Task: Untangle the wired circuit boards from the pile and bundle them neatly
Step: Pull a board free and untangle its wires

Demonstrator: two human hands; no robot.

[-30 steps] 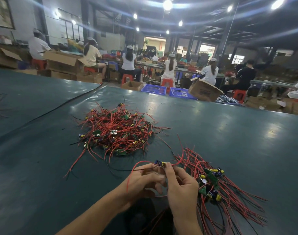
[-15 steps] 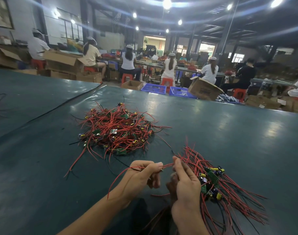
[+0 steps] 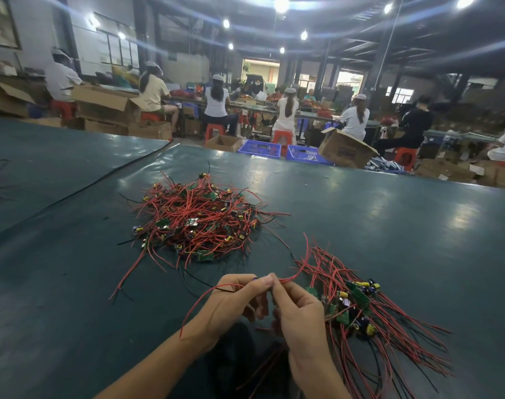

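Observation:
A tangled pile (image 3: 199,220) of small green circuit boards with red and black wires lies on the dark green table (image 3: 389,226), ahead of me. To its right, a sorted bundle (image 3: 357,306) of boards lies with its wires fanned out. My left hand (image 3: 234,303) pinches one small board by its wires at the fingertips; a red wire loops down to the left from it. My right hand (image 3: 300,315) pinches the red wire (image 3: 300,266) on the other side, which arcs up to the right. The board itself is almost hidden between the fingers.
A black cable (image 3: 101,180) runs across the table at the left. Past the far table edge stand cardboard boxes (image 3: 344,151) and blue crates (image 3: 260,146). Several seated people work at benches in the background.
Both hands have drawn the single board's wires apart; the left red wire now loops lower and the right wire arcs up towards the sorted bundle. The pile has not moved.

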